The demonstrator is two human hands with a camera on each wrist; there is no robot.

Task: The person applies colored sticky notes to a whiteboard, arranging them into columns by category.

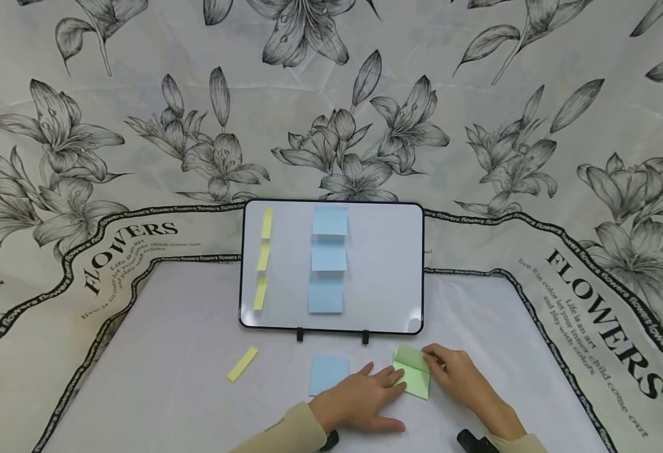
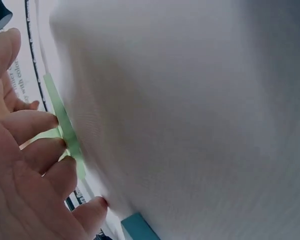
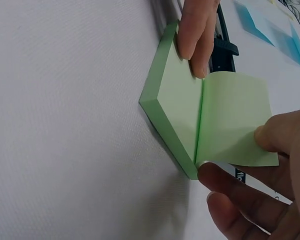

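Note:
A light green sticky note pad (image 1: 416,384) lies on the white table in front of the whiteboard. My left hand (image 1: 360,397) rests over the table with its fingers spread, fingertips pressing on the pad's left side. At the pad's upper right, my right hand (image 1: 460,376) pinches the top sticky note (image 3: 237,120) between thumb and fingers. That sheet is bent up and back, and its far edge still joins the pad, as the right wrist view shows. In the left wrist view the left fingers touch the green pad (image 2: 64,120) at its edge.
A black-framed whiteboard (image 1: 388,264) stands on small feet, bearing blue notes (image 1: 328,296) and yellow strips (image 1: 260,294). On the table are a blue pad (image 1: 327,371), partly beside the left forearm, and a yellow strip pad (image 1: 243,364). Flower-printed cloth (image 1: 495,113) hangs behind.

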